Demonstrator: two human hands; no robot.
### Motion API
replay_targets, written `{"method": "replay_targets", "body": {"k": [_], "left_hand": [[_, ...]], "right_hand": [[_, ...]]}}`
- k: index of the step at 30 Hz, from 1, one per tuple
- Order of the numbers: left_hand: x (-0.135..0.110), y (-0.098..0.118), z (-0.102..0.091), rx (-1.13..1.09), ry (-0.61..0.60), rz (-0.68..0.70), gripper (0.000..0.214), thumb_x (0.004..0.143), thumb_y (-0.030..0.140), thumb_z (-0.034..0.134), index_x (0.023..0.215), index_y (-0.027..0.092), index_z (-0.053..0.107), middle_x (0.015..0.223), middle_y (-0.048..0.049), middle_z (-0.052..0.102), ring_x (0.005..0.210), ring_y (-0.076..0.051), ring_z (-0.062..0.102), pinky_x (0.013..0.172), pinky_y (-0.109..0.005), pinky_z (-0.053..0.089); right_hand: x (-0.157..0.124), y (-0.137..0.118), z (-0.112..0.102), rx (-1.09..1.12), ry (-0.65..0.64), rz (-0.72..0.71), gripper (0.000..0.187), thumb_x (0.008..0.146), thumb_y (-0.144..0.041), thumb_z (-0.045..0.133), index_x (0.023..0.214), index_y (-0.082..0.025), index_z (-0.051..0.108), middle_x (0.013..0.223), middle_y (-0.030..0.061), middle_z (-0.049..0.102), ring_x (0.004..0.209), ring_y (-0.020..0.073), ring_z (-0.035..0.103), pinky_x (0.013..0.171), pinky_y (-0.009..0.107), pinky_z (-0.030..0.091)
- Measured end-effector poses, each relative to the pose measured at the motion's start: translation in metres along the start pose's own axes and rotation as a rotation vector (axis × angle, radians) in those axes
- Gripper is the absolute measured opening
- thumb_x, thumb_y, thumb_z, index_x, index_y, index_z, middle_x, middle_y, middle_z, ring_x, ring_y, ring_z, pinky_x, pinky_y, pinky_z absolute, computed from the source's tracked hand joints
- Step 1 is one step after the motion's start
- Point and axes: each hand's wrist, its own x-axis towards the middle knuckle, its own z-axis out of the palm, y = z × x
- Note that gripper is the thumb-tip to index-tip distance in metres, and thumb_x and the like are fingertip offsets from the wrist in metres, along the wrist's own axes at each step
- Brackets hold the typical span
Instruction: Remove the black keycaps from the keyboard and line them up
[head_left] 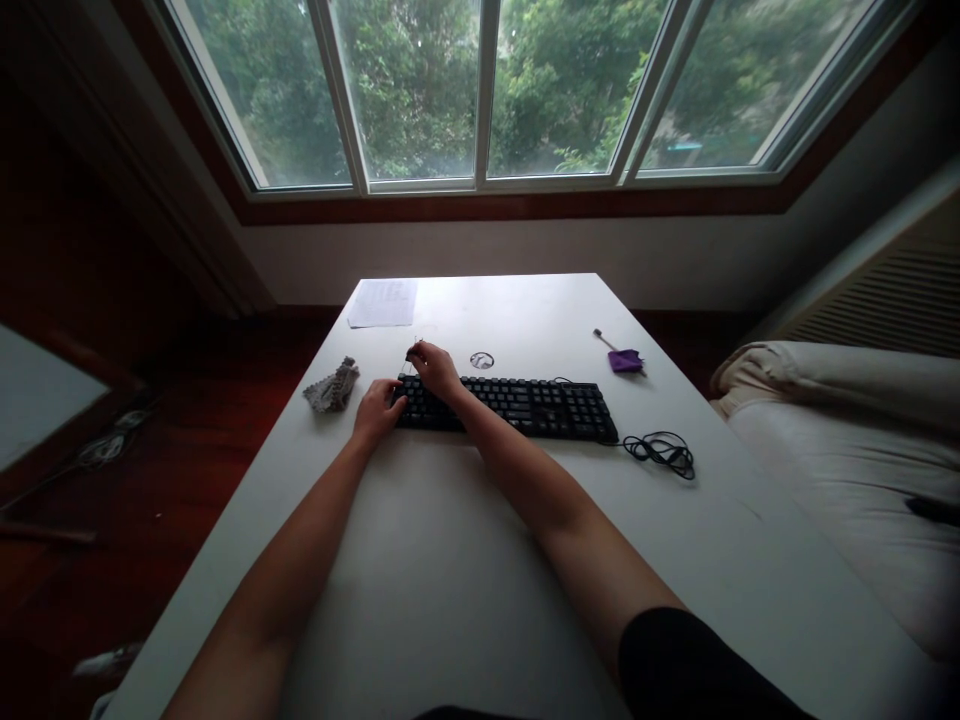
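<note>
Taking the keyboard [525, 408] as the clock's centre, with the window [420, 90] at 12, it lies flat on the white table [427, 560]. The left hand [380, 408] rests at its 9 o'clock end, thumb and fingers slightly apart; I cannot tell whether they grip. The right hand [435, 368], over the 10 o'clock corner, pinches a small dark tool [412, 353] with thin wires. A grey cloth [332, 387] sits farther out at 9, papers [384, 303] at 10, a small round thing [482, 360] near 11, a purple pouch [625, 361] and brush [602, 336] at 2, and the coiled cable [667, 455] towards 4.
</note>
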Motion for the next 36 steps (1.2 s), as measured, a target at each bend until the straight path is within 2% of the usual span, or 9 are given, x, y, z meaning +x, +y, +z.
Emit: {"method": "replay_targets", "body": {"k": [9,12,15,17,21,24,29,32,36], "left_hand": [[-0.001,-0.003,0.001,-0.036,0.001,-0.031,0.036,0.087,0.033,0.064,0.122,0.023,0.062,0.119,-0.0095,0.065,0.107,-0.026,0.066,0.097,-0.044,0.054],[-0.001,-0.005,0.001,-0.044,0.003,-0.029,0.039,0.087,0.033,0.064,0.124,0.022,0.06,0.119,-0.01,0.066,0.106,-0.026,0.067,0.096,-0.045,0.054],[-0.001,-0.007,0.001,-0.044,0.007,-0.037,0.039,0.087,0.034,0.064,0.124,0.023,0.06,0.119,-0.0097,0.066,0.105,-0.026,0.067,0.096,-0.045,0.054],[-0.001,-0.006,0.001,-0.055,0.009,-0.048,0.038,0.087,0.034,0.064,0.124,0.023,0.06,0.119,-0.0092,0.067,0.106,-0.026,0.067,0.096,-0.045,0.054],[-0.001,-0.005,0.001,-0.083,0.01,-0.059,0.038,0.087,0.033,0.063,0.124,0.023,0.06,0.119,-0.0089,0.067,0.106,-0.025,0.067,0.097,-0.045,0.055],[-0.001,-0.004,0.002,-0.096,0.009,-0.054,0.038,0.087,0.032,0.063,0.124,0.023,0.06,0.119,-0.0092,0.067,0.106,-0.025,0.067,0.097,-0.044,0.055],[0.0,-0.003,0.003,-0.081,0.017,-0.052,0.035,0.087,0.032,0.062,0.121,0.022,0.061,0.118,-0.0096,0.066,0.104,-0.025,0.067,0.096,-0.044,0.055],[0.0,-0.002,0.002,-0.072,0.017,-0.054,0.031,0.087,0.031,0.062,0.117,0.022,0.061,0.115,-0.0094,0.066,0.103,-0.025,0.067,0.094,-0.043,0.055],[0.0,-0.002,0.001,-0.061,0.02,-0.078,0.025,0.088,0.032,0.062,0.111,0.023,0.06,0.111,-0.0081,0.067,0.104,-0.025,0.067,0.093,-0.043,0.055]], "right_hand": [[0.004,-0.001,-0.003,0.124,-0.062,0.088,0.009,0.089,-0.03,0.063,0.094,-0.023,0.067,0.078,-0.0003,0.067,0.072,0.0157,0.064,0.072,0.028,0.051],[0.003,-0.005,-0.008,0.359,-0.137,0.199,0.016,0.09,-0.035,0.06,0.101,-0.023,0.063,0.064,-0.0044,0.06,0.054,0.0124,0.058,0.057,0.025,0.051],[0.001,-0.007,-0.008,0.613,-0.145,0.259,0.02,0.087,-0.035,0.063,0.102,-0.022,0.057,0.068,-0.0039,0.064,0.056,0.0128,0.062,0.055,0.025,0.053],[0.001,-0.007,-0.005,0.649,-0.123,0.253,0.02,0.085,-0.036,0.066,0.094,-0.022,0.054,0.067,-0.0035,0.065,0.058,0.0134,0.063,0.056,0.025,0.054],[0.002,0.001,-0.001,0.483,-0.096,0.224,0.017,0.085,-0.033,0.064,0.095,-0.023,0.055,0.06,-0.0069,0.059,0.053,0.013,0.06,0.055,0.025,0.05],[0.004,0.007,-0.003,0.344,-0.109,0.172,0.019,0.087,-0.031,0.061,0.105,-0.024,0.059,0.069,-0.0056,0.063,0.062,0.0142,0.064,0.063,0.026,0.051],[0.006,0.006,-0.01,0.05,-0.028,0.033,0.011,0.085,-0.029,0.067,0.092,-0.021,0.066,0.086,0.0014,0.067,0.08,0.0172,0.061,0.08,0.031,0.048],[0.005,0.0,-0.008,-0.008,-0.018,-0.003,0.008,0.089,-0.027,0.062,0.094,-0.022,0.066,0.091,0.0025,0.068,0.084,0.0182,0.06,0.082,0.03,0.047],[0.004,-0.006,0.002,-0.018,-0.084,-0.001,0.012,0.094,-0.025,0.054,0.1,-0.024,0.064,0.087,0.0005,0.071,0.08,0.0181,0.062,0.077,0.029,0.045]]}}
